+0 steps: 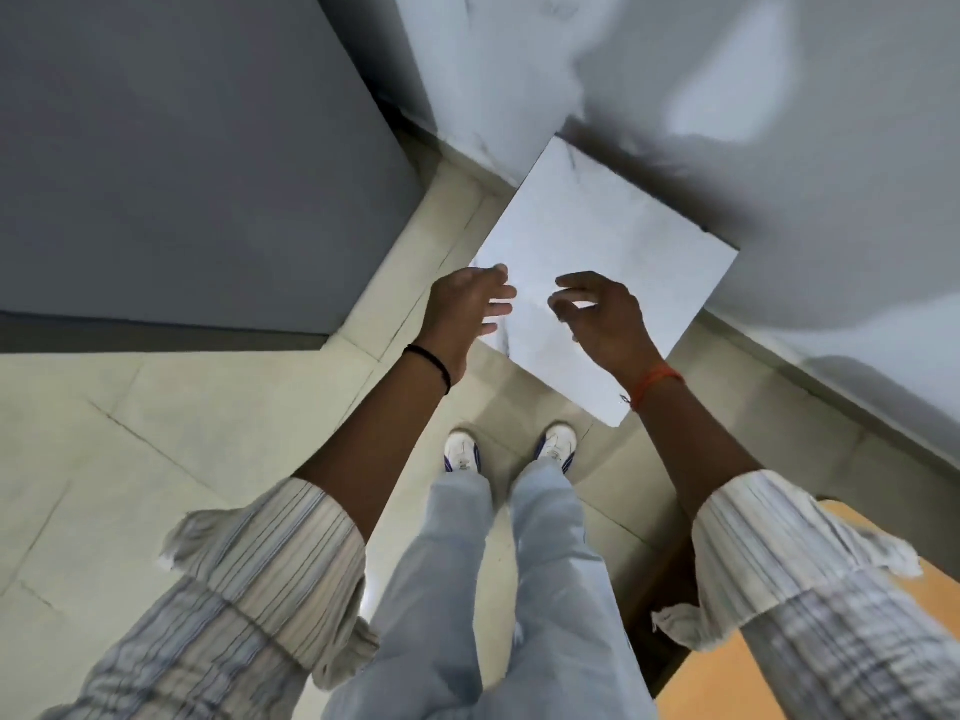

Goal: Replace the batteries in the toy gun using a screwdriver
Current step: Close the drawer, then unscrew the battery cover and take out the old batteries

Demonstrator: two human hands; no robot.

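left hand [462,304] open, fingers spread, empty; right hand [597,314] loosely curled, empty (both above white slab [613,226]).

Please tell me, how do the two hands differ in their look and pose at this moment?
The left hand has a thin black band at its wrist; the right hand has an orange thread at its wrist. The left hand's fingers reach forward, loosely spread, while the right hand's fingers bend downward and inward. The left hand is over the edge of the white board; the right hand is fully over it. Both hands hold nothing, and both arms have rolled-up striped sleeves.
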